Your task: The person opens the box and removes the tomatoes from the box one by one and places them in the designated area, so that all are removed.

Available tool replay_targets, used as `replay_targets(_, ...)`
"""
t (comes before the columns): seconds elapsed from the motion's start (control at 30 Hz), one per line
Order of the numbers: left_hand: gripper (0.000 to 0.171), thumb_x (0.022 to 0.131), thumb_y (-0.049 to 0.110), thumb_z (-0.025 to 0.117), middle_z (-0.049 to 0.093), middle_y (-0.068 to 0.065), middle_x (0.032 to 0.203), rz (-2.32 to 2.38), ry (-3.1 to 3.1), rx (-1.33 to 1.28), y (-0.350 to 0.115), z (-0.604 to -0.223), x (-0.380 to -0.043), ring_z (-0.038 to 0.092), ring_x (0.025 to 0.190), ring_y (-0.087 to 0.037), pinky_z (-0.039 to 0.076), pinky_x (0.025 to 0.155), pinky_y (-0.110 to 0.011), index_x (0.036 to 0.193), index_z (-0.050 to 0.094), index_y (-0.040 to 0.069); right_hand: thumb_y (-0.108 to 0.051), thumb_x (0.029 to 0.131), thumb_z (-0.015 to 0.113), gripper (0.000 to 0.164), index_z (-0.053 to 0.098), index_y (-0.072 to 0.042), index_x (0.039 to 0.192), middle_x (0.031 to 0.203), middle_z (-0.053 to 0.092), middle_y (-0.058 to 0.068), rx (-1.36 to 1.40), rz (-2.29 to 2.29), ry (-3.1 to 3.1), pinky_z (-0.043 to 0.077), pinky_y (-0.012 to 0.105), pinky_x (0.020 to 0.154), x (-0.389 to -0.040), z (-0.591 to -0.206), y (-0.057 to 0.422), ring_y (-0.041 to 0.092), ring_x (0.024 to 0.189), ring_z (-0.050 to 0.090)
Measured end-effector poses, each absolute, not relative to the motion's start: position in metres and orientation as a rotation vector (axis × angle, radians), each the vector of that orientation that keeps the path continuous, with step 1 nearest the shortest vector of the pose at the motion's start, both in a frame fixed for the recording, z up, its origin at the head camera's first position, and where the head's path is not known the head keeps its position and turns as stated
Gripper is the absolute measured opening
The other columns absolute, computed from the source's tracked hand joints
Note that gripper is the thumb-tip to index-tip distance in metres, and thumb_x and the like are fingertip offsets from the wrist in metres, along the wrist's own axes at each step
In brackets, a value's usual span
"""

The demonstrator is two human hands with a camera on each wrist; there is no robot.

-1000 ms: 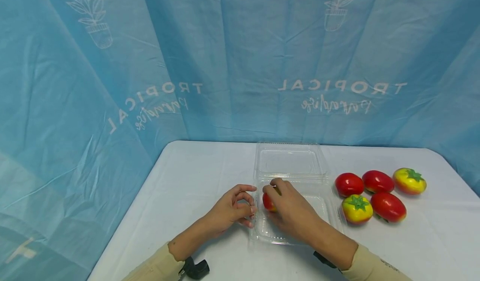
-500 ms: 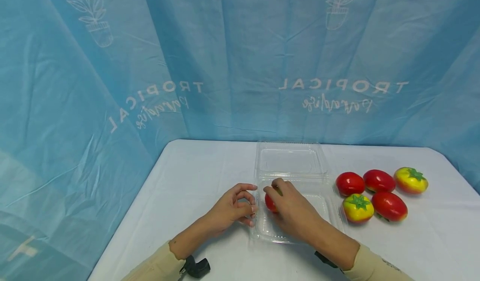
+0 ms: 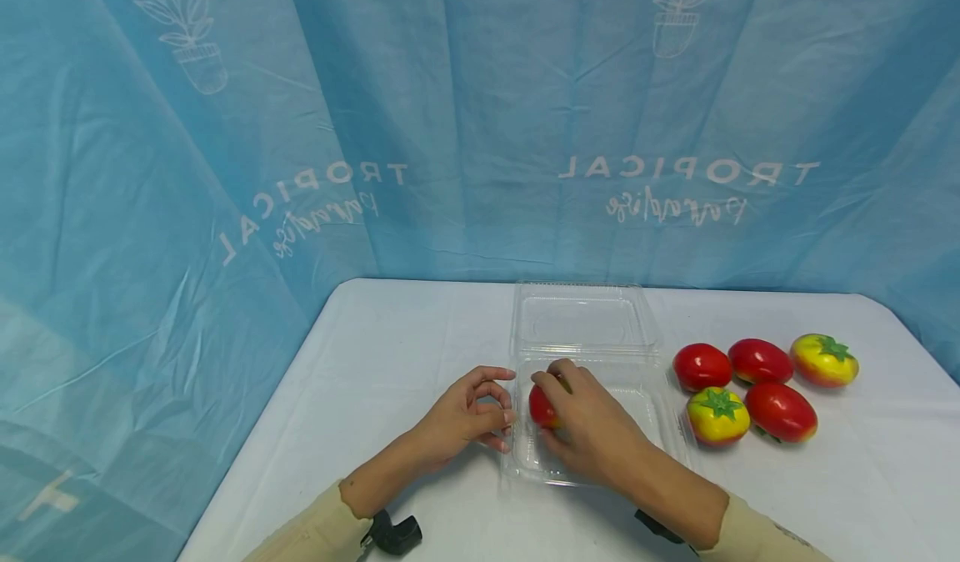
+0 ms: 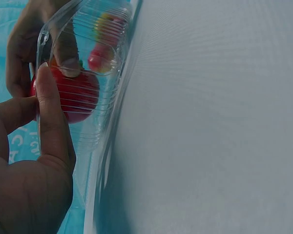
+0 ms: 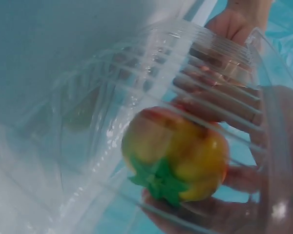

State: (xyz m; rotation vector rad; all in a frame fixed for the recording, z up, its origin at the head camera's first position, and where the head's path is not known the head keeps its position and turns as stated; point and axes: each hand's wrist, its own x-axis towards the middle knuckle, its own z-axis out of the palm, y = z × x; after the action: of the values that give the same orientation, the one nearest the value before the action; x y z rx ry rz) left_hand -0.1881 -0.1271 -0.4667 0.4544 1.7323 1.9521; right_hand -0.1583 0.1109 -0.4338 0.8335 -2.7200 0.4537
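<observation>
A clear plastic clamshell container (image 3: 660,429) lies with its lid (image 3: 577,320) folded back on the white table. Inside its base, at the left side, my right hand (image 3: 596,429) grips a red and yellow toy tomato (image 3: 542,408); its green leafy top shows in the right wrist view on the tomato (image 5: 190,161). My left hand (image 3: 461,420) pinches the container's left rim between thumb and fingers, as the left wrist view shows at the rim (image 4: 40,58). My right fingers hide part of the tomato.
Several more toy tomatoes lie on the table right of the container: red ones (image 3: 782,412) and two yellow ones with green tops (image 3: 717,420). A blue printed curtain (image 3: 480,128) hangs behind and left of the white table (image 3: 405,328).
My right hand and the tomato have shifted slightly to the right inside the container base. My left hand stays at the rim, and the other tomatoes keep their places.
</observation>
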Motion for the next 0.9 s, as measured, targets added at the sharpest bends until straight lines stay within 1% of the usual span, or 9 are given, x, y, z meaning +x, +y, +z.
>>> replay_targets(0.13, 0.063, 0.100, -0.003, 0.067, 0.053, -0.008, 0.111, 1.951, 1.729, 0.459, -0.127, -0.468, -0.188, 0.067, 0.085, -0.014, 0.066, 0.072, -0.033, 0.155, 0.036, -0.001, -0.029, 0.071, 0.100, 0.078, 0.062, -0.012, 0.137, 0.129, 0.063, 0.009, 0.819, 0.465, -2.709, 0.064, 0.038, 0.092, -0.155, -0.433, 0.112, 0.024, 0.111, 0.065)
replay_targets(0.37, 0.064, 0.099, -0.004, 0.067, 0.054, -0.008, 0.111, 1.949, 1.732, 0.455, -0.128, -0.469, -0.189, 0.068, 0.087, -0.013, 0.067, 0.073, -0.034, 0.155, 0.036, 0.000, -0.026, 0.069, 0.101, 0.080, 0.061, -0.011, 0.136, 0.132, 0.062, 0.008, 0.774, 0.573, -2.738, 0.064, 0.038, 0.091, -0.148, -0.428, 0.116, 0.022, 0.113, 0.065)
replay_targets(0.53, 0.064, 0.099, -0.004, 0.067, 0.054, -0.008, 0.111, 1.952, 1.736, 0.455, -0.128, -0.469, -0.189, 0.068, 0.087, -0.015, 0.067, 0.073, -0.035, 0.156, 0.035, -0.001, -0.025, 0.065, 0.103, 0.082, 0.059, -0.014, 0.134, 0.131, 0.061, 0.004, 0.761, 0.669, -2.706, 0.065, 0.036, 0.089, -0.144, -0.425, 0.120, 0.017, 0.112, 0.066)
replay_targets(0.63, 0.065, 0.100, -0.004, 0.067, 0.055, -0.008, 0.111, 1.950, 1.741, 0.454, -0.128, -0.469, -0.189, 0.069, 0.087, -0.016, 0.067, 0.073, -0.036, 0.156, 0.036, -0.001, -0.026, 0.065, 0.103, 0.083, 0.058, -0.016, 0.133, 0.129, 0.060, 0.001, 0.762, 0.725, -2.673, 0.065, 0.035, 0.088, -0.143, -0.424, 0.123, 0.015, 0.111, 0.066)
replay_targets(0.9, 0.066, 0.099, -0.004, 0.068, 0.055, -0.008, 0.111, 1.953, 1.734, 0.447, -0.127, -0.469, -0.189, 0.068, 0.089, -0.017, 0.067, 0.073, -0.035, 0.156, 0.036, -0.001, -0.028, 0.064, 0.104, 0.087, 0.055, -0.017, 0.136, 0.133, 0.059, -0.001, 0.718, 0.802, -2.657, 0.065, 0.034, 0.087, -0.138, -0.423, 0.131, 0.015, 0.113, 0.067)
